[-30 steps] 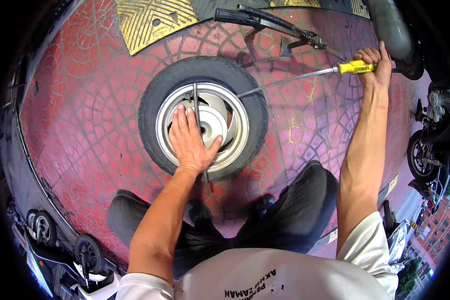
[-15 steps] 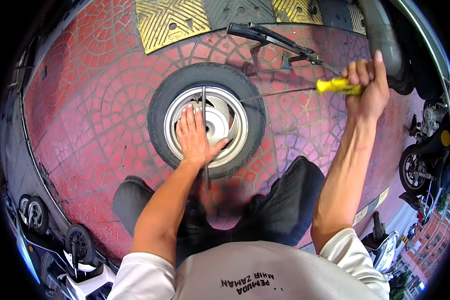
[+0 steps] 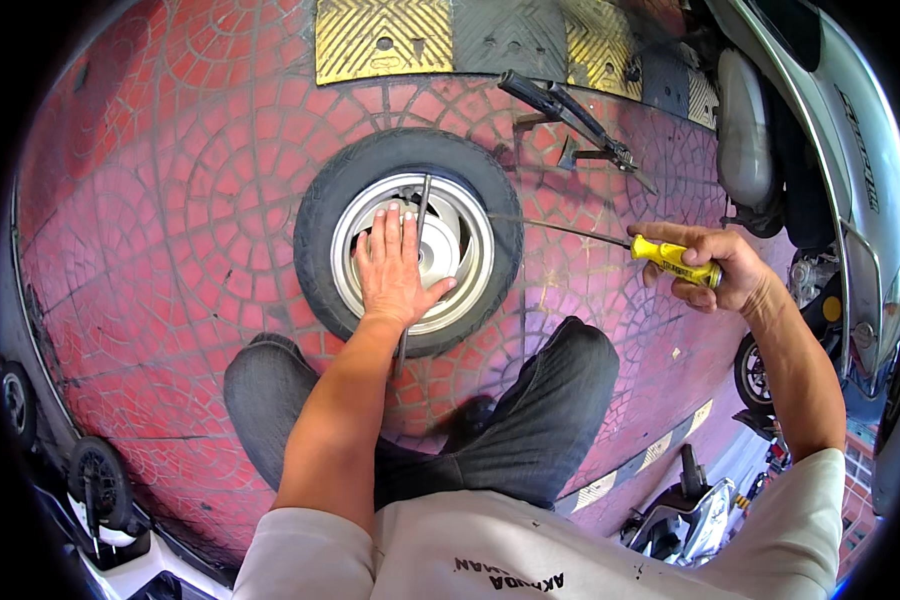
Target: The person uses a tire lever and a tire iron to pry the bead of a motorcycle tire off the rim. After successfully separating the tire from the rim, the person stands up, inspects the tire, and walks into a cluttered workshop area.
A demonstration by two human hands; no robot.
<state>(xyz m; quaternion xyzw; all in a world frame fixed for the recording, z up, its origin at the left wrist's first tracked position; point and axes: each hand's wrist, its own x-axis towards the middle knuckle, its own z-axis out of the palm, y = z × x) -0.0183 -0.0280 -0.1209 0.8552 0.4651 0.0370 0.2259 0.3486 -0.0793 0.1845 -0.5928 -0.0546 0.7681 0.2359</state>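
A scooter wheel with a black tyre (image 3: 320, 205) and silver rim (image 3: 475, 262) lies flat on the ground in front of my knees. My left hand (image 3: 393, 275) rests on the hub side of it, fingers stretched out. Beneath that palm passes a dark metal bar (image 3: 424, 205), laid across the wheel and coming out past the tyre's near edge. On the right, my right hand (image 3: 725, 268) grips the yellow handle of a long screwdriver (image 3: 673, 261). Its thin shaft points left, the tip meeting the tyre where it borders the rim.
Beyond the wheel stands a black-handled metal tool (image 3: 570, 110), perhaps a floor pump. A yellow and black ramp strip (image 3: 510, 45) runs behind it. A parked motorbike (image 3: 840, 150) borders the right; wheels and a white scooter part (image 3: 160, 575) are at lower left. Red patterned paving (image 3: 190, 260) lies around.
My right hand has come lower and nearer me, its grip now around the handle's end with looser fingers, and the shaft's slant has reversed. My left hand stays on the wheel; the view has shifted.
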